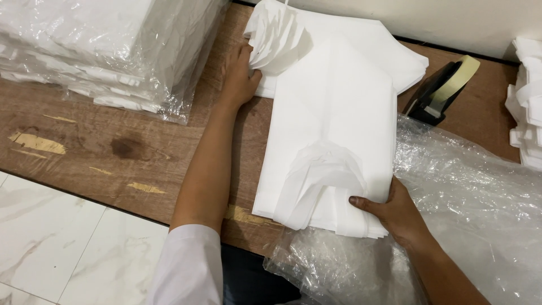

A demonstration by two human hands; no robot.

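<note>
The hands are well apart, each closed on an end of white fabric. The left hand (pixel 238 76), at about eleven o'clock in the view, pinches the fanned-out edges of a stack of folded white cloth (pixel 361 42) lying at twelve o'clock on the wooden table (pixel 113 141). The right hand (pixel 395 212), at about five o'clock, grips the near corner of a second folded white bundle (pixel 333 124), thumb on top and fingers underneath; this bundle lies in the middle of the view, its far end overlapping the first stack, its near end fanned into loose layers. Under and beside the right hand spreads crumpled clear plastic sheeting (pixel 468 186), filling the four o'clock area. A tape dispenser (pixel 443 87) stands at two o'clock, just beyond the plastic. At ten o'clock sits a pile of plastic-wrapped white packs (pixel 96 45). More folded white pieces (pixel 528 96) are stacked at the three o'clock edge. White marble floor tiles (pixel 68 243) show at eight o'clock.
</note>
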